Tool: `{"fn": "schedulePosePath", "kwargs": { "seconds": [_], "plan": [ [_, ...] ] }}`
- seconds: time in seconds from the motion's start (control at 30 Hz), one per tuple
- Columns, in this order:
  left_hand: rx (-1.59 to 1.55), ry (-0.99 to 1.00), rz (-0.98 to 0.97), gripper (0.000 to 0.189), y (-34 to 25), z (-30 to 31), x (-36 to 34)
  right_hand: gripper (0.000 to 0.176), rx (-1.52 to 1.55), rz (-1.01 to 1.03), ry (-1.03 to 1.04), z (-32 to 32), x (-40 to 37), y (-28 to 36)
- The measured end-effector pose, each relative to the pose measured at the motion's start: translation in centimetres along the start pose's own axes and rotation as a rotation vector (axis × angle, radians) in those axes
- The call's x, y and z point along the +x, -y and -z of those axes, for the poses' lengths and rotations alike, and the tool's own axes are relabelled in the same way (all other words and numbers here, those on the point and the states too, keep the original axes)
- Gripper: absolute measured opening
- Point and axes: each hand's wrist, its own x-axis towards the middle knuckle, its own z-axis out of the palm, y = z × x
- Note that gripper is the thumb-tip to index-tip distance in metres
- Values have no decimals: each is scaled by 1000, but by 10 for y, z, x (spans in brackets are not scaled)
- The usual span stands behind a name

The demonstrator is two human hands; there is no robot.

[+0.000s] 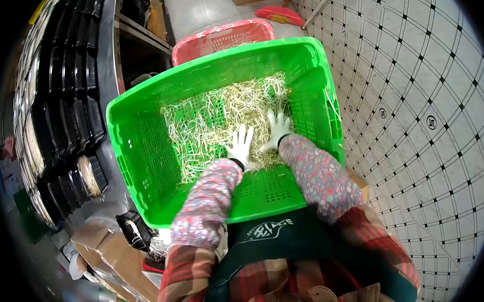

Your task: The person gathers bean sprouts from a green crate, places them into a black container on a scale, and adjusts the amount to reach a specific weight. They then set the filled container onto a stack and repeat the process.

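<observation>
A large green plastic crate (147,203) with perforated walls stands before me. Loose, pale bean sprouts (198,136) are scattered over its floor, piled thicker toward the right. My left hand (241,146), in a white glove, lies on the sprouts near the middle with its fingers spread. Just to its right, my right hand (278,129), also gloved in white, rests on the pile near the crate's right wall, its fingers stretched apart. Neither hand grips anything that I can see.
Behind the green crate stands a red basket (223,36). Stacked black trays (70,104) fill the metal table at left. Below them are a small black tray (133,231) and a cardboard box (114,253). A patterned tiled wall (412,89) bounds the right side.
</observation>
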Motion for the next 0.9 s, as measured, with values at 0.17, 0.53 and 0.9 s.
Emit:
{"fn": "schedulePosePath", "kwargs": {
  "seconds": [0.17,0.53,0.9],
  "plan": [
    [-231,-216,40,111,-6,-46,39,116,154,-11,43,-52,35,-9],
    [-296,-335,-294,46,93,30,20,72,501,268,-55,19,30,19],
    [27,-68,-47,93,49,72,127,52,212,264,64,8,107,25]
  ]
}}
